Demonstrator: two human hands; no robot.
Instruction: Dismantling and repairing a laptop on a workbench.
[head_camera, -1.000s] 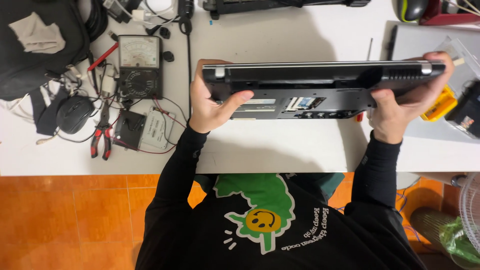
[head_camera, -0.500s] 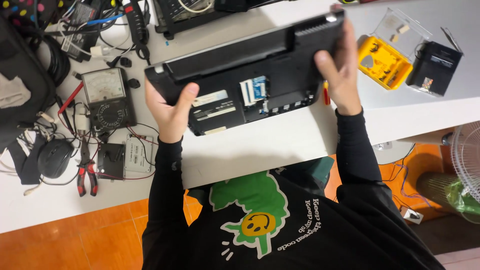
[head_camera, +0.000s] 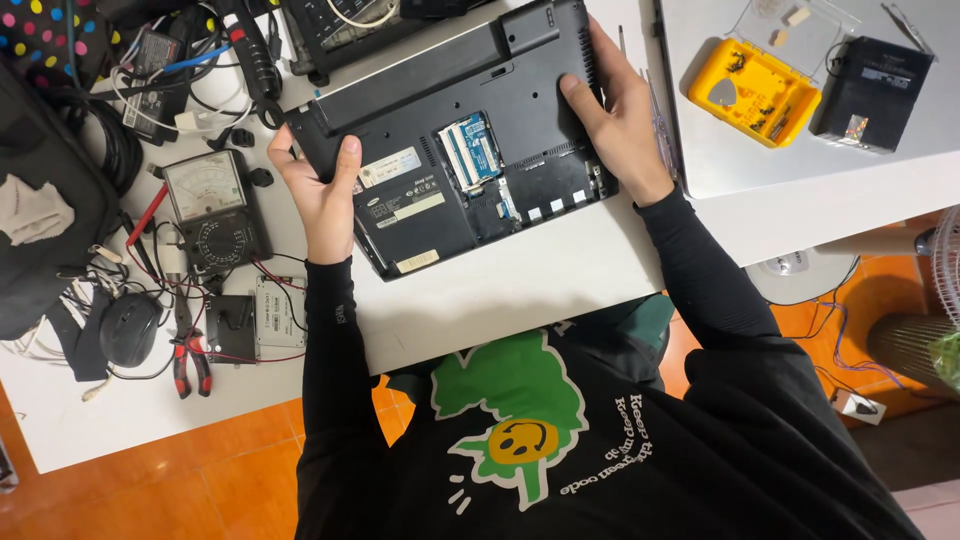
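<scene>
Head view: a black laptop (head_camera: 460, 150) lies upside down on the white desk (head_camera: 520, 290), its underside facing up and one service bay open, exposing a memory module (head_camera: 470, 150) and internal boards. The left hand (head_camera: 322, 195) is closed around the laptop's left edge, thumb pressed on the base panel and the other fingers wrapped underneath. The right hand (head_camera: 615, 115) grips the right edge, fingers spread flat over the base near the vent. To the left, apart from the laptop, sit an analog multimeter (head_camera: 208, 208), red-handled pliers (head_camera: 190, 362) and a black mouse (head_camera: 128, 328). To the right lie a yellow parts case (head_camera: 752, 92) and a black battery block (head_camera: 870, 80).
</scene>
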